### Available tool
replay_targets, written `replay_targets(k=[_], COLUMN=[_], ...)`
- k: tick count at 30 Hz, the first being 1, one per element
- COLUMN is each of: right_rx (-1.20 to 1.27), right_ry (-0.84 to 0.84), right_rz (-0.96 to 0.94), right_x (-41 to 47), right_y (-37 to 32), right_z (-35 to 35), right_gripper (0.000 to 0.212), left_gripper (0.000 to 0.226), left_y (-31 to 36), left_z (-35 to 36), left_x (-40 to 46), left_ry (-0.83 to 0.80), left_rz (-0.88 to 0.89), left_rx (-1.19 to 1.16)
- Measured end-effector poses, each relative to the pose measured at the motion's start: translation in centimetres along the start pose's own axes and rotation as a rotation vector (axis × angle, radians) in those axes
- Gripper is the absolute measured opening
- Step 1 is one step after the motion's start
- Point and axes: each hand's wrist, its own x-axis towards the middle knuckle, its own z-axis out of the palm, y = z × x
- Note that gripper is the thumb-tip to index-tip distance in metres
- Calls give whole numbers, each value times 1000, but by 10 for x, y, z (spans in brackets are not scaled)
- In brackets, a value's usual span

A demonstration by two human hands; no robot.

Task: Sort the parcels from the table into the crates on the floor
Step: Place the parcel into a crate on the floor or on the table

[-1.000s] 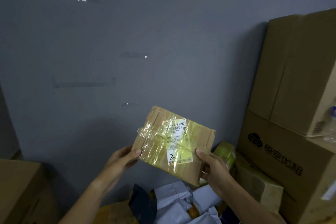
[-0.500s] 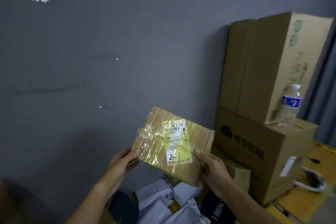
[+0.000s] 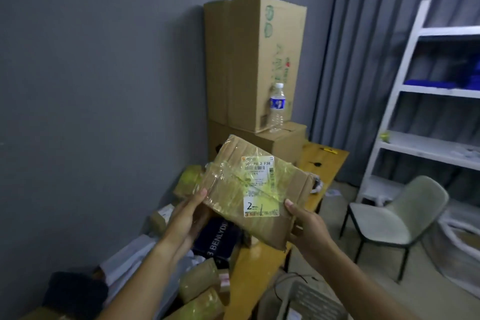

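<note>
A flat cardboard parcel (image 3: pixel 233 184) wrapped in clear tape, with a white label marked "2-1", is held up in front of me above the table. My left hand (image 3: pixel 191 212) grips its left edge with the thumb on top. My right hand (image 3: pixel 302 223) grips its lower right corner, thumb on the face. Below lie more parcels on the wooden table (image 3: pixel 257 257): a dark bag (image 3: pixel 218 240) with white lettering, grey mailers (image 3: pixel 130 257) and taped cardboard packs (image 3: pixel 200 280). A grey crate (image 3: pixel 304 301) sits on the floor at the bottom edge.
Two large cardboard boxes (image 3: pixel 254 65) are stacked at the table's far end, with a water bottle (image 3: pixel 277 108) on the lower one. A pale chair (image 3: pixel 397 218) stands right of the table. White shelving (image 3: pixel 428 91) and a grey curtain (image 3: pixel 363 47) are at the right.
My view has swung right, bringing the curtain, shelving, chair and floor crate into sight. Both hands keep the same hold on the parcel, which has tilted slightly.
</note>
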Motion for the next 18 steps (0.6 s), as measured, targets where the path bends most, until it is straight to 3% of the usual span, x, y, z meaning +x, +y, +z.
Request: replay_targets(k=[9, 12, 18], right_rx=[112, 115, 11], right_ry=[234, 255, 299], right_rz=[18, 37, 29], right_x=[-94, -116, -133], right_y=[9, 17, 20], right_z=[-152, -190, -252], right_gripper=[32, 39, 62], left_gripper=[51, 55, 40], left_y=[-134, -157, -183], left_z=[160, 184, 215], left_x=[-61, -75, -79], left_ry=[-136, -165, -225], left_rz=[-256, -303, -333], left_rx=[-82, -95, 31])
